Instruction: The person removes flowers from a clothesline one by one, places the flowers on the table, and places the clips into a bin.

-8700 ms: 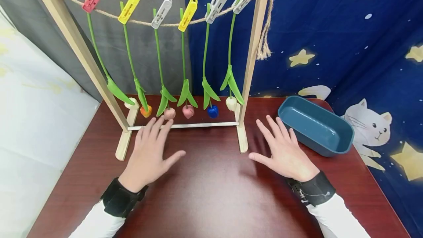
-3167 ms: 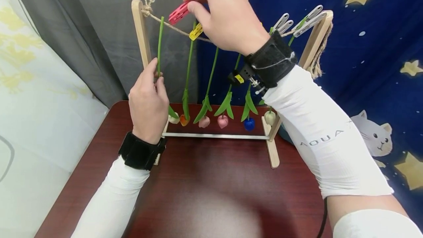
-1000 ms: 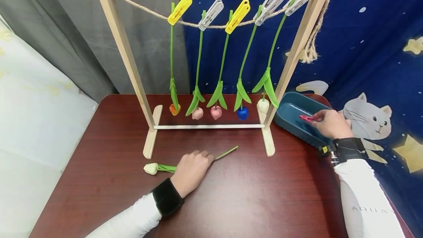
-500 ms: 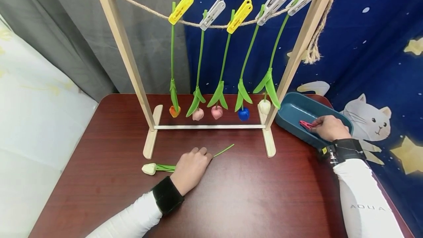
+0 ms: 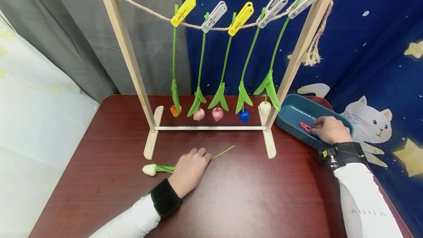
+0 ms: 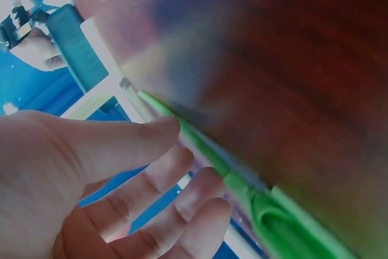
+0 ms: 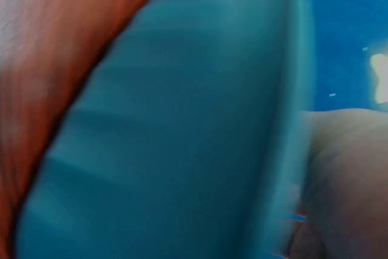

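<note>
In the head view, my left hand (image 5: 190, 172) rests over a white tulip (image 5: 149, 169) lying on the table; its bloom points left and its green stem shows to the right. The left wrist view has the thumb and fingertips right beside the tulip's stem (image 6: 203, 144), with a gap between thumb and fingers. My right hand (image 5: 331, 130) reaches into the blue-green basin (image 5: 294, 100). A red clothespin (image 5: 304, 126) lies in there, just off the loosened fingertips. In the right wrist view the basin's outer wall (image 7: 157, 125) hides most of that hand.
Behind the hands stands a wooden rack (image 5: 127, 58) with a twine line (image 5: 145, 8). Several tulips hang head-down from it on yellow clothespins (image 5: 183, 10) and grey clothespins (image 5: 214, 17). A white crossbar (image 5: 211, 128) joins its feet.
The red clothespin came off the line and was carried to the basin; the right fingers have let go of it. The white tulip was taken down and laid on the table.
</note>
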`<move>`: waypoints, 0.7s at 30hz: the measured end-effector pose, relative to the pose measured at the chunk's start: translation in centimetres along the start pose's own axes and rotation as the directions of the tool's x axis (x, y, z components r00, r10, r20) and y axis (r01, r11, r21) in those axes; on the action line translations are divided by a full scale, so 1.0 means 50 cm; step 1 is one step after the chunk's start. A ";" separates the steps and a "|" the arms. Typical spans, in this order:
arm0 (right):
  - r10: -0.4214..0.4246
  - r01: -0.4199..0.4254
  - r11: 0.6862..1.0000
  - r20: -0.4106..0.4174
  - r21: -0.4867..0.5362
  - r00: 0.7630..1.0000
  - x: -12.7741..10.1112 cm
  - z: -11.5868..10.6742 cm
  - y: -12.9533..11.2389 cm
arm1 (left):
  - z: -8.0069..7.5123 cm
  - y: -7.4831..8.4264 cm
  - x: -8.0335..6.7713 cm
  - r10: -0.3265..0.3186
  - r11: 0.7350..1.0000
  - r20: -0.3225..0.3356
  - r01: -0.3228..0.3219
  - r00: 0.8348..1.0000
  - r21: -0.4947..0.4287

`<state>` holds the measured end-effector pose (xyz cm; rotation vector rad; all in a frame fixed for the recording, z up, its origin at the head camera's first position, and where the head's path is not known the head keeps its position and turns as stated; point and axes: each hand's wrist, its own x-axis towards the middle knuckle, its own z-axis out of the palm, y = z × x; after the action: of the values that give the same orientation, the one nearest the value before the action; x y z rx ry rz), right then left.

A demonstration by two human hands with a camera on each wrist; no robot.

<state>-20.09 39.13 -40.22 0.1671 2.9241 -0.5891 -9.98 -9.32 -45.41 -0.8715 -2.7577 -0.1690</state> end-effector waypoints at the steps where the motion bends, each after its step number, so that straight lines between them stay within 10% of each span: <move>1: -0.013 0.013 1.000 -0.015 -0.005 1.000 -0.004 -0.004 -0.006 | -0.004 -0.001 -0.001 -0.006 1.000 0.001 0.006 1.000 -0.006; 13: -0.198 0.198 0.980 -0.142 -0.014 0.970 -0.077 -0.086 -0.123 | -0.074 -0.033 0.006 -0.076 0.991 -0.112 0.063 0.991 -0.118; 21: -0.325 0.313 0.946 -0.252 -0.088 0.912 -0.148 -0.141 -0.224 | -0.131 -0.061 0.016 -0.145 0.974 -0.292 0.086 0.945 -0.209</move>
<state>-15.27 31.06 -28.29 -0.2666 3.2493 -0.5821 -11.09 -12.59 -38.99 -0.6601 -2.5279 -0.5541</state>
